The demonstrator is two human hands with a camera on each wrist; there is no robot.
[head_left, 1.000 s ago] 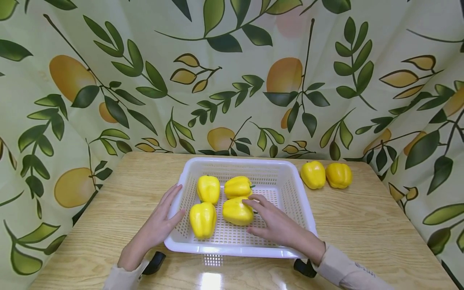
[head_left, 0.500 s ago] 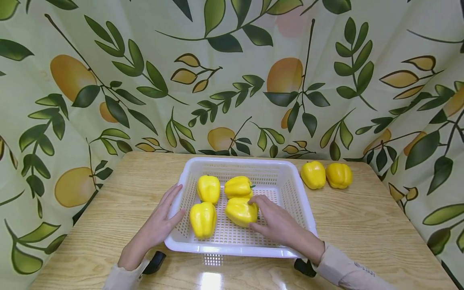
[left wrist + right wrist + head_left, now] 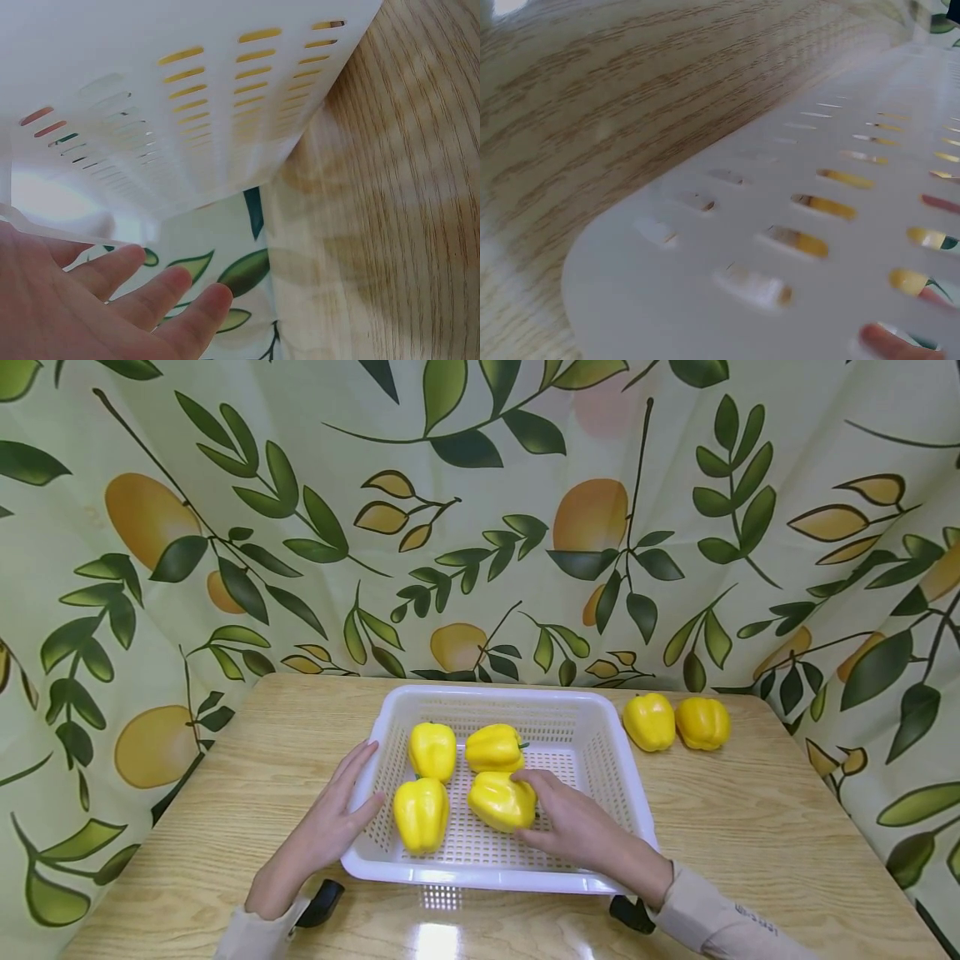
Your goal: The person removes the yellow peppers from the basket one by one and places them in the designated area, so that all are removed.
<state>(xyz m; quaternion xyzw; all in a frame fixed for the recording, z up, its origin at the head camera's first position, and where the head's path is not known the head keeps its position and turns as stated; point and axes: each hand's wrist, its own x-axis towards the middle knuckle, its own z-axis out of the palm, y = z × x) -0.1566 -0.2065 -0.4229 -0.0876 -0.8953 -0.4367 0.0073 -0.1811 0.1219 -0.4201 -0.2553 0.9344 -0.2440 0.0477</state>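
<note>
In the head view a white perforated plastic basket (image 3: pixel 498 882) holds several yellow bell peppers. My left hand (image 3: pixel 330 818) rests against its left rim, fingers fairly straight; in the left wrist view those fingers (image 3: pixel 146 300) reach along the basket's outer wall (image 3: pixel 217 142). Inside the basket, my right hand (image 3: pixel 577 822) has thumb and fingers around the right side of the front right bell pepper (image 3: pixel 498 800). Behind that lies another bell pepper (image 3: pixel 492 747). Two more stand at left, a rear one (image 3: pixel 432 750) and a front one (image 3: pixel 421 814). The right wrist view mostly shows the slotted basket wall (image 3: pixel 705 292).
On the wooden table (image 3: pixel 750 843), right of the basket, two further bell peppers sit side by side, one nearer (image 3: pixel 649 722) and one beyond it (image 3: pixel 702 723). A leaf-and-fruit patterned cloth (image 3: pixel 480 485) hangs behind the table.
My right hand has closed around the front right bell pepper, which has shifted slightly right and turned a little. My left hand stays at the basket's left rim.
</note>
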